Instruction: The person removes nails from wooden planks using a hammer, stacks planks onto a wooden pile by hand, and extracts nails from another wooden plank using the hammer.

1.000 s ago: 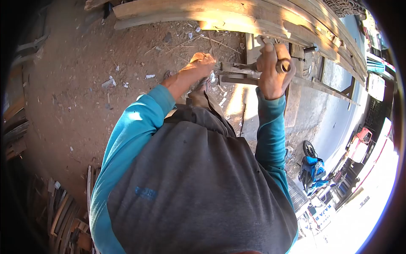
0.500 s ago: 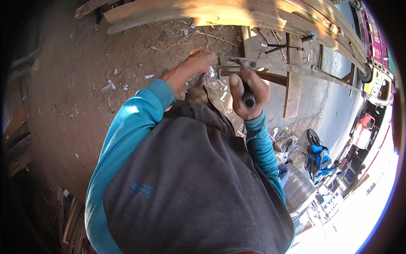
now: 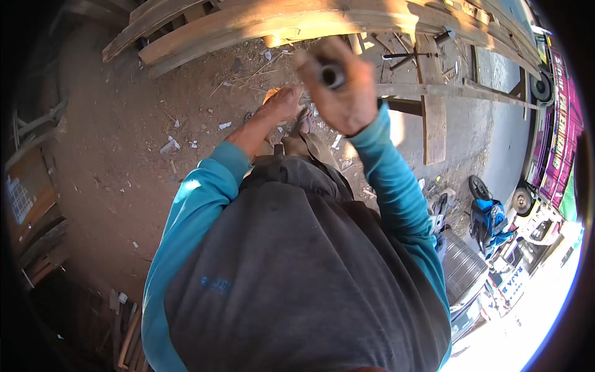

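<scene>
My right hand (image 3: 350,96), smeared by motion, is wrapped round the dark handle of a hammer (image 3: 333,75). The butt of the handle points up at me, and the hammer head is hidden behind the hand. Lower and to the left, my left hand (image 3: 284,104) is closed at the near end of a long thin wooden strip (image 3: 452,90). My right hand covers part of that strip. The strip stretches off to the right, crossing over an upright board (image 3: 435,127).
Thick wooden beams (image 3: 260,31) run along the top. Scraps and wood slivers litter the dirt ground (image 3: 124,186). A blue motorbike (image 3: 489,220), a ribbed metal drum (image 3: 463,265) and a pink truck (image 3: 561,118) are on the right. Wood pieces (image 3: 127,335) lie at lower left.
My right hand has swung up and to the left with the hammer, nearer the camera. My left hand has shifted slightly left and down in view. The whole view has tilted a little.
</scene>
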A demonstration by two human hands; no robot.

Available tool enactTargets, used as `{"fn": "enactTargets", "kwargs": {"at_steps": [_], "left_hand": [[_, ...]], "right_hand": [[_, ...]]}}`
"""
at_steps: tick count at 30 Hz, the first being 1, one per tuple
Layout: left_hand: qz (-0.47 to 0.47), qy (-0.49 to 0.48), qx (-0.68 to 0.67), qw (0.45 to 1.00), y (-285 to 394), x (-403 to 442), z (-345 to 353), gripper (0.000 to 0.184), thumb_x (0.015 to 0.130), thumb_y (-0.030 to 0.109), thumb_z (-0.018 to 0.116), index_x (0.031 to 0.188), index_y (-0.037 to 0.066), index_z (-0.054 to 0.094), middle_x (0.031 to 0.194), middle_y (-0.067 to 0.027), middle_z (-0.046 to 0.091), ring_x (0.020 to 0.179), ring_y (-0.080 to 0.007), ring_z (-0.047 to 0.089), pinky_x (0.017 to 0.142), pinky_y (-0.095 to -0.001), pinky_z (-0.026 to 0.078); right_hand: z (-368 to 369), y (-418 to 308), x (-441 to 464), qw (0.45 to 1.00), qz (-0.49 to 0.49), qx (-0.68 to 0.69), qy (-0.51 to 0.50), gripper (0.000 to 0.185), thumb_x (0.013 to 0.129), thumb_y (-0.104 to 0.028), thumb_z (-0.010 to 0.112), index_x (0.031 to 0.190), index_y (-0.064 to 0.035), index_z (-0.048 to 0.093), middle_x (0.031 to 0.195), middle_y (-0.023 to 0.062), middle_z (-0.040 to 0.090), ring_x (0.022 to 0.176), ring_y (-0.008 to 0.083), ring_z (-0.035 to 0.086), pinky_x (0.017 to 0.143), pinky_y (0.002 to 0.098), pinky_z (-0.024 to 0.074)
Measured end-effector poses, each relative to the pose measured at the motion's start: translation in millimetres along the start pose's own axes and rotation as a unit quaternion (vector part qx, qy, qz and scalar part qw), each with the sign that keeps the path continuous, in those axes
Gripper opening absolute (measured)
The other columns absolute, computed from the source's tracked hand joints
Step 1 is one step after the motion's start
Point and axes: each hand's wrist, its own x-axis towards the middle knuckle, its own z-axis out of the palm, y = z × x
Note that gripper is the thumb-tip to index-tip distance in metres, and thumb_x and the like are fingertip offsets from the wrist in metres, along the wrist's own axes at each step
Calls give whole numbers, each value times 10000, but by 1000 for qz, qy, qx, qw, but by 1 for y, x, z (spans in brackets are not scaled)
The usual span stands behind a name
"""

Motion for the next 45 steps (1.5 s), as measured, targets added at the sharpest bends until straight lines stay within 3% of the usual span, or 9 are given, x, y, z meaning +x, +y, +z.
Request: {"fn": "enactTargets", "kwargs": {"at_steps": [2, 6, 9, 14, 20, 24, 29, 34, 45], "left_hand": [[70, 32, 10, 997, -2, 11, 10, 420, 825, 109, 676, 1204, -21, 551, 1128, -321, 636, 1067, -460, 624, 924, -500, 512], [-61, -16, 9, 998, 9, 5, -10, 470, 832, 174, 718, 1229, -15, 553, 1090, -338, 641, 1047, -464, 630, 905, -507, 512], [-86, -50, 68, 993, 17, 6, -15, 515, 801, 187, 746, 1248, -10, 582, 1150, -306, 643, 1106, -441, 622, 956, -492, 495], [-74, -42, 64, 994, 28, 3, -21, 555, 840, 315, 748, 1277, 20, 574, 1175, -255, 656, 1120, -424, 621, 952, -488, 496], [-130, -89, 65, 985, 28, 0, -24, 571, 844, 315, 734, 1307, 31, 555, 1224, -266, 632, 1152, -411, 609, 971, -460, 496], [-105, -50, 39, 992, 27, 3, -19, 594, 844, 299, 736, 1325, 17, 532, 1230, -278, 619, 1159, -415, 602, 983, -451, 489], [-107, -23, -33, 993, 17, -2, -8, 580, 856, 312, 727, 1297, -9, 529, 1253, -290, 589, 1190, -425, 573, 992, -453, 476], [-89, 10, 24, 996, 9, -1, 2, 545, 844, 331, 739, 1216, -15, 541, 1220, -296, 586, 1146, -444, 576, 953, -477, 480], [-100, 14, -10, 995, 12, -6, 7, 593, 851, 307, 738, 1292, -13, 503, 1197, -295, 604, 1143, -438, 587, 953, -477, 485]], "right_hand": [[-2, 10, -2, 986, -139, 78, 47, 216, 980, -158, 601, 782, -78, 569, 689, -10, 554, 560, 88, 508, 558, 257, 455], [-253, 231, -19, 860, 18, 422, 284, 395, 931, -444, 572, 638, -258, 383, 571, -122, 341, 513, 47, 402, 495, 249, 374], [-266, 158, -52, 845, -49, 332, 416, 372, 879, -482, 603, 667, -236, 420, 467, -108, 362, 384, 107, 441, 399, 255, 419], [-194, 106, -62, 804, -73, 360, 469, 411, 1020, -411, 479, 805, -63, 519, 632, 4, 407, 582, 138, 448, 614, 283, 415], [-120, 120, -65, 876, -60, 255, 404, 311, 1016, -275, 540, 930, 19, 595, 770, 60, 539, 726, 184, 559, 761, 355, 490], [-95, 118, -44, 965, -59, 145, 209, 263, 976, -203, 634, 830, 15, 634, 745, 64, 647, 681, 106, 587, 623, 252, 456], [-50, 86, -36, 949, -76, 222, 210, 144, 923, -61, 688, 831, -8, 590, 698, -1, 593, 608, 66, 541, 542, 238, 427], [-7, 90, -15, 969, -51, 127, 205, 210, 893, -125, 764, 819, -36, 589, 621, -18, 393, 594, 76, 380, 524, 275, 339], [20, 68, 50, 974, -8, 64, 219, 455, 893, -414, 738, 759, -9, 578, 648, 53, 548, 635, 164, 514, 622, 372, 451]]}}
